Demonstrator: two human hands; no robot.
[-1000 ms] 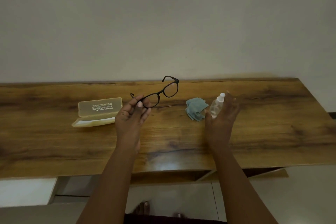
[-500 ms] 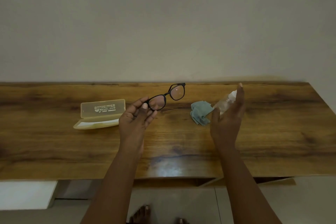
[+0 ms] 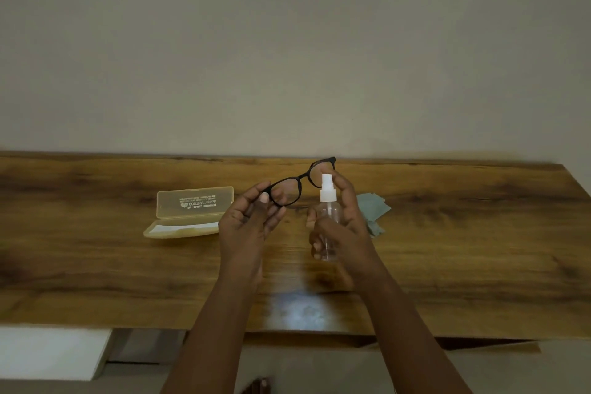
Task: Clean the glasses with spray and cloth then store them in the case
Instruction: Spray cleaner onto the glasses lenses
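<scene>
My left hand holds black-framed glasses by their left end, lifted above the wooden table. My right hand grips a small clear spray bottle with a white nozzle, upright, just in front of the right lens. A crumpled pale blue cloth lies on the table behind my right hand, partly hidden by it. An open yellow glasses case rests on the table to the left of my left hand, lid tipped back.
A plain wall runs along the table's far edge. Below the near edge are a white object at the left and the floor. The table's right corner is near the frame's right side.
My right hand lifted the spray bottle from beside the cloth and brought it left, upright, up to the glasses. The left hand has kept the glasses raised.
</scene>
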